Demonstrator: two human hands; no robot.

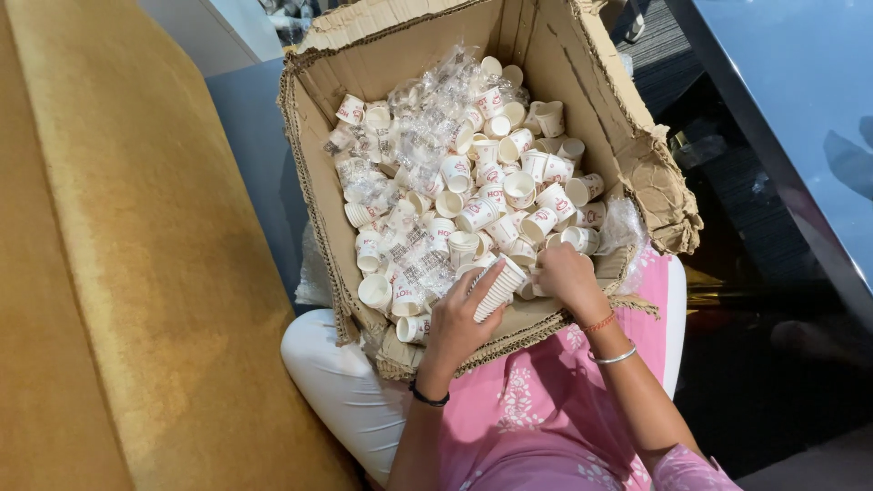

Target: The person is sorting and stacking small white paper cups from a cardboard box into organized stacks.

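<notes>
We have one view only, from a camera on the person's head; it looks steeply down and slightly forward, close over the lap; a cardboard box (582, 82) fills the middle of our frame; a yellow sofa (136, 273) runs down our left edge, a dark glossy table (800, 109) crosses the upper right.

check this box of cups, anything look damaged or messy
Yes. The cardboard box is torn and crumpled along its right rim, and the paper cups lie jumbled with loose plastic wrap rather than stacked.
</notes>
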